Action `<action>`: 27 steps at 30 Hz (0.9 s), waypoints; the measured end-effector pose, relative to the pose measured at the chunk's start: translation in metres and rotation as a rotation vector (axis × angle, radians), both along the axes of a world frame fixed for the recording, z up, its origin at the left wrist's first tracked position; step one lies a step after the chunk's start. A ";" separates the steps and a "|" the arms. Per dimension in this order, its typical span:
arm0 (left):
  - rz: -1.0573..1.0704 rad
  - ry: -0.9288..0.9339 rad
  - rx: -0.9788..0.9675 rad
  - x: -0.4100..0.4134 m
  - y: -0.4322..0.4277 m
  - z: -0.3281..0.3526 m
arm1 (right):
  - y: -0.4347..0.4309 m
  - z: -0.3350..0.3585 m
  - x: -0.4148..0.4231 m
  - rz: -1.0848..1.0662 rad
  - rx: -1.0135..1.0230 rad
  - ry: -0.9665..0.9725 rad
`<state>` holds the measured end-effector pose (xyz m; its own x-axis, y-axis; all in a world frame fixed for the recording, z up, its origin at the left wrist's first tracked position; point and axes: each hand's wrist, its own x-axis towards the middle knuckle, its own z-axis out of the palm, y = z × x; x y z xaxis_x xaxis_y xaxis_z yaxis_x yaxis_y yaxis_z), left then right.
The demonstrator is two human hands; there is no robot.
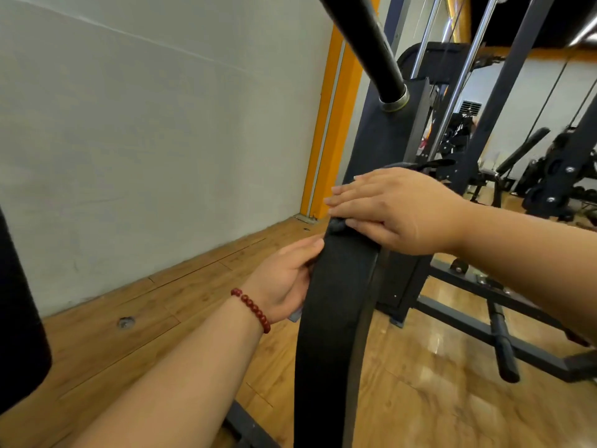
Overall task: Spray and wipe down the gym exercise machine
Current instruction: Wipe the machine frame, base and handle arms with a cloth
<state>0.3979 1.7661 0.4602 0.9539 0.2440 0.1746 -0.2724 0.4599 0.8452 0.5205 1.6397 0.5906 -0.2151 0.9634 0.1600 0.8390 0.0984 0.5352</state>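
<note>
The right hand (397, 211) lies flat, fingers straight and together, pressing a dark cloth (337, 226) onto the top end of the black pad (336, 302); only a bunched corner of the cloth shows past the fingertips. The left hand (284, 279), with a red bead bracelet (252, 308) at the wrist, grips the pad's left edge, thumb on the face and fingers behind; a pale grey scrap shows under its heel, and I cannot tell what it is. The pad rises from the bottom of the view towards the dark upright of the machine (381, 134), over a wooden floor (135, 334); no spray bottle is in sight.

The step looks like wiping the pad. To do it well, keep the left hand steadying the edge; spread the cloth under the whole palm rather than leaving it bunched; draw it down the face in long overlapping strokes; then take the edges and the back, where the gripping fingers now cover the surface.
</note>
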 end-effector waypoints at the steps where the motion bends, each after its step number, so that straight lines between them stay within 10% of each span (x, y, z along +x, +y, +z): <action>1: -0.002 -0.001 0.012 -0.001 0.000 -0.001 | 0.004 0.005 0.002 -0.047 0.063 0.014; 16: -0.008 0.057 0.070 -0.010 0.005 -0.016 | 0.006 -0.039 -0.022 -0.186 0.359 0.047; 22: -0.065 -0.007 0.023 -0.013 0.006 -0.022 | -0.023 -0.065 -0.038 -0.004 0.123 0.062; 27: -0.031 0.025 0.112 -0.013 0.005 -0.021 | -0.003 -0.049 -0.030 -0.206 0.391 0.102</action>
<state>0.3846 1.7707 0.4393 0.9651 0.1949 0.1749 -0.2375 0.3701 0.8981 0.4908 1.6364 0.5416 0.0111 0.8476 0.5306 0.8704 -0.2694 0.4121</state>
